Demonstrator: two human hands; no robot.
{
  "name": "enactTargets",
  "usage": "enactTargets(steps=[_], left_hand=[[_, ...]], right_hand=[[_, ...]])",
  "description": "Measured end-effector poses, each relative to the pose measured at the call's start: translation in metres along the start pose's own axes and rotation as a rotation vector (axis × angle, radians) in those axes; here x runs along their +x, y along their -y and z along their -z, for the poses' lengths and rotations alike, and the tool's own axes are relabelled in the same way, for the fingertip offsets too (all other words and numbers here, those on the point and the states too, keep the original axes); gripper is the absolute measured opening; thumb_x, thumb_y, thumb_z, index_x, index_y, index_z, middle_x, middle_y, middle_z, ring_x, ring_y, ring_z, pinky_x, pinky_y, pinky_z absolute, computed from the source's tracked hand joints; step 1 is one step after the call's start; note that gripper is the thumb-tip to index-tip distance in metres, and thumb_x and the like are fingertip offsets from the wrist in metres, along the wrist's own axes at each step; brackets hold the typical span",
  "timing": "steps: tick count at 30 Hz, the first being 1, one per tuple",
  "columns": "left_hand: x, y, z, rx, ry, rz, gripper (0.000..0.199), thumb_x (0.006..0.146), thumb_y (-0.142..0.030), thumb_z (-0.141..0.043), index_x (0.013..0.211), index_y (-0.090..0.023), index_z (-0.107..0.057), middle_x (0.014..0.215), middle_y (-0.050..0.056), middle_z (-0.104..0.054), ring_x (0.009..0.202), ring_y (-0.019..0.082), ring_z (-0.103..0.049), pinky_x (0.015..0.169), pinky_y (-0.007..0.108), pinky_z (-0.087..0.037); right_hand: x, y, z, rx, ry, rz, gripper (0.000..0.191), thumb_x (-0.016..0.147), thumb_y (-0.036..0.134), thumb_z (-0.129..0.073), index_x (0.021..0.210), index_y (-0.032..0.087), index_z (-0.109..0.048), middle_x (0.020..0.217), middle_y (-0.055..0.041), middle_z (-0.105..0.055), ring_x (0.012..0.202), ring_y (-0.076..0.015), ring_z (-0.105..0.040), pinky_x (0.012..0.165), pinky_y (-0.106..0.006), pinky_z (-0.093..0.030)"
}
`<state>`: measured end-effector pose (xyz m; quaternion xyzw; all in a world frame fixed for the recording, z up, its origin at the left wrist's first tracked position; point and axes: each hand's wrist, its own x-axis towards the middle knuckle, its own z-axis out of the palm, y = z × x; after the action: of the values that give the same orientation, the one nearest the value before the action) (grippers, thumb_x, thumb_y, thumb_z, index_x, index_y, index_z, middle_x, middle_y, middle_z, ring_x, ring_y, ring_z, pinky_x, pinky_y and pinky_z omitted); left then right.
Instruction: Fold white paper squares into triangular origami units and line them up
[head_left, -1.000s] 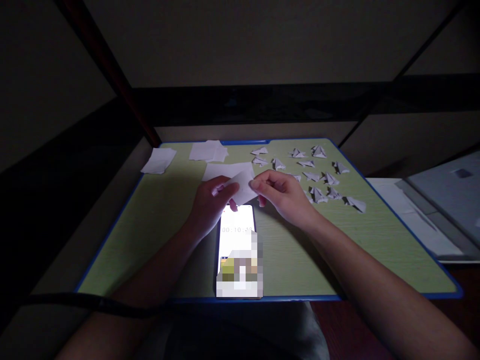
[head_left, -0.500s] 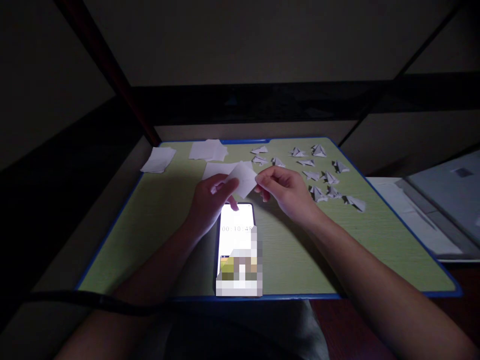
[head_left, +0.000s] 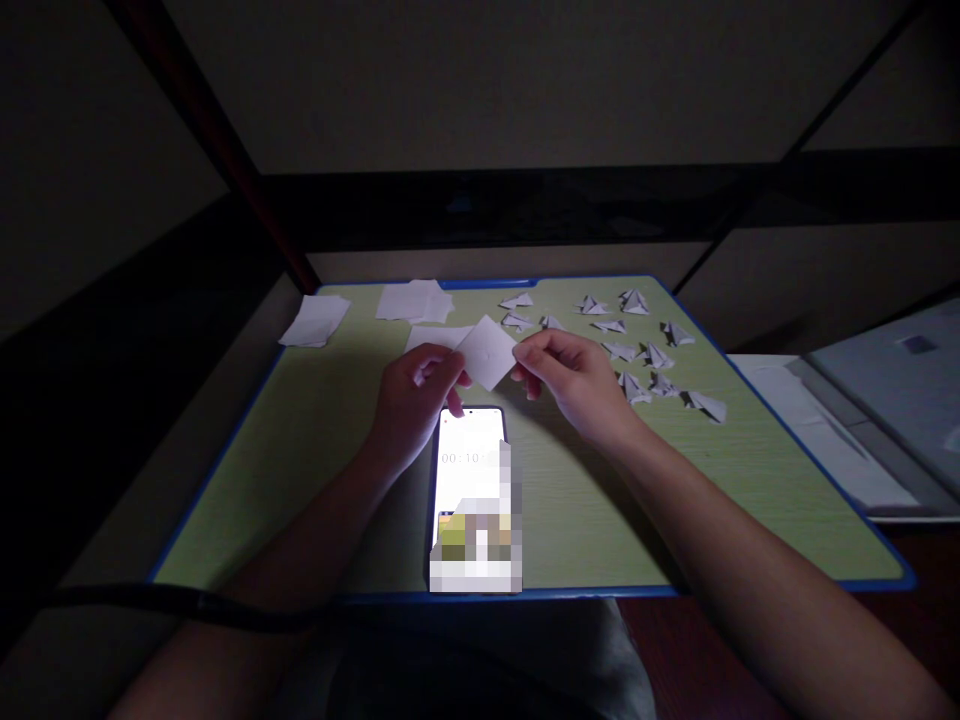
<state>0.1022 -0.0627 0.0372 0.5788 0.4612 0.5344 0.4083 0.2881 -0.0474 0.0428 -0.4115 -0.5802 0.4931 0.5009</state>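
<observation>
A small white paper square (head_left: pixel 489 354) is held up like a diamond, corners at the sides, above the far end of a lit phone (head_left: pixel 472 440). My left hand (head_left: pixel 424 395) pinches its left corner between thumb and fingers. At the right corner, my right hand (head_left: pixel 566 375) grips the paper the same way. Behind it lies a white sheet (head_left: pixel 431 338), partly covered by the held paper and my left hand. The phone screen shows a timer; its lower part is blurred out.
Several folded paper pieces (head_left: pixel 655 356) are spread over the right back of the green table (head_left: pixel 600 500). Paper stacks lie at the far left (head_left: pixel 315 320) and back middle (head_left: pixel 415 300). A grey folder-like object (head_left: pixel 900 380) is beyond the right edge. A dark cable (head_left: pixel 187 600) crosses the lower left.
The paper has turned to a more even diamond facing me. My left thumb and fingers have moved slightly left, from the paper's face to its left corner.
</observation>
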Motion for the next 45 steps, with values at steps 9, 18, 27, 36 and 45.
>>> enactTargets(steps=[9, 18, 27, 36, 45], left_hand=[[0.0018, 0.002, 0.0014, -0.025, 0.005, 0.006, 0.019, 0.082, -0.033, -0.066, 0.071, -0.017, -0.064, 0.065, 0.0, -0.065, 0.043, 0.008, -0.056, 0.044, 0.022, -0.047], [0.0004, -0.0003, 0.0003, 0.008, 0.022, 0.012, 0.024, 0.083, -0.039, -0.066, 0.074, -0.017, -0.063, 0.066, 0.001, -0.066, 0.042, 0.008, -0.056, 0.043, 0.023, -0.047], [0.0003, 0.0056, 0.0018, 0.008, 0.051, 0.018, 0.027, 0.086, -0.04, -0.064, 0.074, -0.017, -0.063, 0.063, 0.001, -0.067, 0.041, 0.009, -0.056, 0.045, 0.023, -0.047], [0.0001, 0.0016, 0.0006, 0.043, 0.022, 0.011, 0.02, 0.084, -0.032, -0.063, 0.071, -0.017, -0.062, 0.057, -0.001, -0.064, 0.04, 0.009, -0.055, 0.046, 0.024, -0.047], [0.001, -0.0012, -0.0002, 0.026, -0.006, 0.034, 0.018, 0.082, -0.031, -0.063, 0.072, -0.016, -0.062, 0.057, -0.001, -0.064, 0.039, 0.008, -0.055, 0.046, 0.024, -0.046]], right_hand=[[0.0005, -0.001, 0.0007, 0.018, -0.02, 0.005, 0.025, 0.081, 0.04, -0.07, 0.072, 0.018, -0.063, 0.063, 0.0004, -0.064, 0.049, -0.0087, -0.051, 0.047, -0.025, -0.04], [0.0015, -0.0003, 0.0021, 0.015, -0.051, 0.016, 0.021, 0.079, 0.036, -0.068, 0.07, 0.019, -0.061, 0.061, 0.001, -0.062, 0.049, -0.0085, -0.049, 0.047, -0.025, -0.039], [-0.0012, 0.0014, 0.0014, -0.022, 0.033, 0.045, 0.02, 0.083, 0.034, -0.067, 0.072, 0.018, -0.063, 0.062, 0.0016, -0.062, 0.049, -0.0087, -0.05, 0.048, -0.025, -0.039], [-0.0024, 0.0039, 0.0004, -0.052, 0.075, -0.01, 0.024, 0.085, 0.039, -0.067, 0.077, 0.017, -0.062, 0.069, -0.0013, -0.065, 0.05, -0.0093, -0.051, 0.049, -0.026, -0.039], [-0.0015, 0.0023, -0.0005, -0.017, 0.092, -0.035, 0.026, 0.076, 0.041, -0.072, 0.076, 0.017, -0.06, 0.065, 0.0018, -0.059, 0.051, -0.0088, -0.05, 0.049, -0.025, -0.041]])
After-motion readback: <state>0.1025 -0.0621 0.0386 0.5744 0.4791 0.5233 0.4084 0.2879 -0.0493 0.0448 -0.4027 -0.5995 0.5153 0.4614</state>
